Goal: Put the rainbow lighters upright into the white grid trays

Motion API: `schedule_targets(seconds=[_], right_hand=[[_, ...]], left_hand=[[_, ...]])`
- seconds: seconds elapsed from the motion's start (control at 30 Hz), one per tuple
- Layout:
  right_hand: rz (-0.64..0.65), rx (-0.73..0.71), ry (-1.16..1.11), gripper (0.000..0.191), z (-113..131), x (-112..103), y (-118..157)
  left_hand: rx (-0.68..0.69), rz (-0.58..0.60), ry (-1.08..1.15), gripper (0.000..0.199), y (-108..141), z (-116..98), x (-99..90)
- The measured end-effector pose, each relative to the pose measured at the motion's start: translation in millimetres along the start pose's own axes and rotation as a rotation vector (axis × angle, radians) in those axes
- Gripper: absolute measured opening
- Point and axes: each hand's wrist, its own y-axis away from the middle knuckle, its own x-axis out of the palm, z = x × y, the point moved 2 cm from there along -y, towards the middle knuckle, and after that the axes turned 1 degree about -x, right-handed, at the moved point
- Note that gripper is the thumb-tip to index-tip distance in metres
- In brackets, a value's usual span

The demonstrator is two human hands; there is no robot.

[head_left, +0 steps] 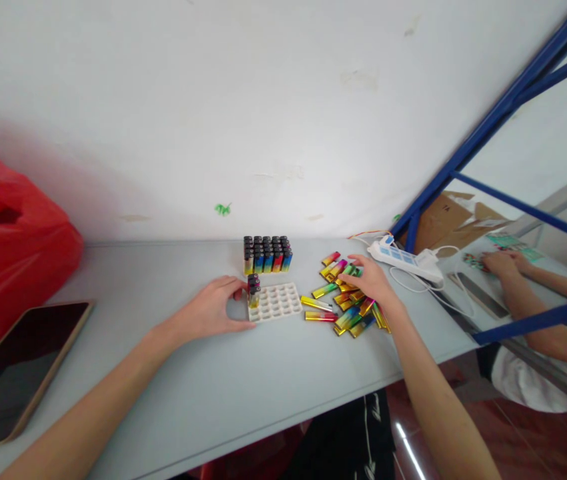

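Observation:
A white tray (283,300) with rows of small sockets lies on the table. A few black-topped lighters (254,288) stand upright at its left end. My left hand (213,308) grips that end, thumb at the near corner and fingertips beside the standing lighters. To the right is a loose pile of shiny lighters (346,320) in gold, red, green and blue. Over the pile's far side, the fingers of my right hand (374,281) close on a green lighter (352,271); they partly hide it. Behind the tray, a block of upright lighters (267,256) stands in close rows.
A phone (18,373) and a red plastic bag (8,247) are at the left. A white power strip (406,260) with cables lies right of the pile. Beyond a blue metal frame (463,150) are a cardboard box (438,217) and another person's arms (538,300).

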Motion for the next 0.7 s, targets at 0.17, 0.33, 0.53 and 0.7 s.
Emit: schedule_targets(seconds=[0.17,0.33,0.53,0.7], right_hand=[[-0.168,0.105,-0.443,0.059,5,-1,7],[-0.283,0.217,-0.879,0.058,39,-8,10],[-0.064,0.167,-1.250,0.039,112,5,0],[0.236,0.056,-1.291,0.040,170,39,0]], left_hand=[[-0.009,-0.004,0.009,0.049,0,1,1.5],[-0.019,-0.013,0.015,0.051,2,0,1.0],[-0.009,-0.008,0.003,0.050,2,-4,-0.6],[-0.009,-0.025,-0.010,0.050,4,-5,-0.1]])
